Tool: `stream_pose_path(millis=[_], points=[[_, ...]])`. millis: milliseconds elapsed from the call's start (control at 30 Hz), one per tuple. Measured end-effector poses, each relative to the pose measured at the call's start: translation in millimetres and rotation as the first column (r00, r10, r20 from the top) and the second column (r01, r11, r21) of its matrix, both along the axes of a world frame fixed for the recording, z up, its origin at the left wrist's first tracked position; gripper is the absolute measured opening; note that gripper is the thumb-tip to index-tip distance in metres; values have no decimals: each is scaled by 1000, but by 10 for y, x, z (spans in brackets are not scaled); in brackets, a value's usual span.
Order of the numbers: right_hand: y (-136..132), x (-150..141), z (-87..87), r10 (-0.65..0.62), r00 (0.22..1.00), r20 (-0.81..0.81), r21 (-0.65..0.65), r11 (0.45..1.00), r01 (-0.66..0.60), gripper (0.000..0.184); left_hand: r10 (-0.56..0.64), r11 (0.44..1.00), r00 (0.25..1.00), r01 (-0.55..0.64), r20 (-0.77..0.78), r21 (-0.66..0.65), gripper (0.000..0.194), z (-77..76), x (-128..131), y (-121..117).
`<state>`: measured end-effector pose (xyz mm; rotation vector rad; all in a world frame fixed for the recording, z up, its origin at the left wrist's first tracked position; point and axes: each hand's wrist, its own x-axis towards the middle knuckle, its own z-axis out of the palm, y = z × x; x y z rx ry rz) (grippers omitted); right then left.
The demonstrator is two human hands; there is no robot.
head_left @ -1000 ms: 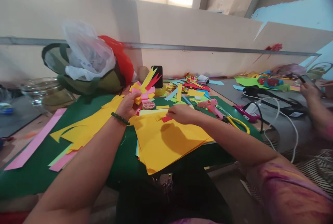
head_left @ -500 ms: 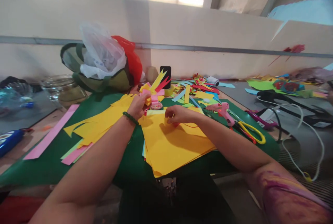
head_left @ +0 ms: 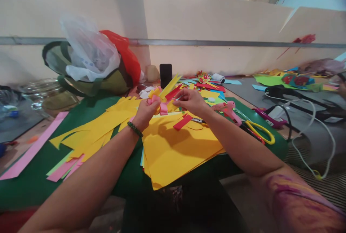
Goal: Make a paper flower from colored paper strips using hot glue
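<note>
The left hand (head_left: 147, 113) clamps its fingers on a paper flower (head_left: 163, 109) near yellow sheets (head_left: 173, 161); beside the flower, the right hand's (head_left: 194, 102) finger closure is indiscernible.

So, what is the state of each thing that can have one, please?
Pink, yellow and red paper ornament: held in left hand.
Black rectangular phone: upright, screen dark.
Yellow paper sheets: stacked.
Pink plastic glue gun: lying down.
Yellow-handled scissors: lying, open or shut unclear.
Olive-green bag: open, stuffed with white plastic.
</note>
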<state>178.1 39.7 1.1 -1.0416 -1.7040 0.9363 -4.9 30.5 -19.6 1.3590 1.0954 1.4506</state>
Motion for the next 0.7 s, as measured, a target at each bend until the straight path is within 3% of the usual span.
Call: stream_pose_path(millis=[133, 267, 700], points=[[-20, -16, -6, -66, 996, 56, 2, 998, 66, 23, -3, 1000, 999, 2, -47, -9, 28, 31, 53, -53], [5, -14, -44, -153, 977, 151, 117, 984, 136, 23, -3, 999, 998, -1, -61, -50, 27, 51, 77, -85], [-16, -32, -51, -251, 933, 257, 217, 956, 197, 20, -13, 999, 993, 10, -120, -30, 25, 39, 76, -90]])
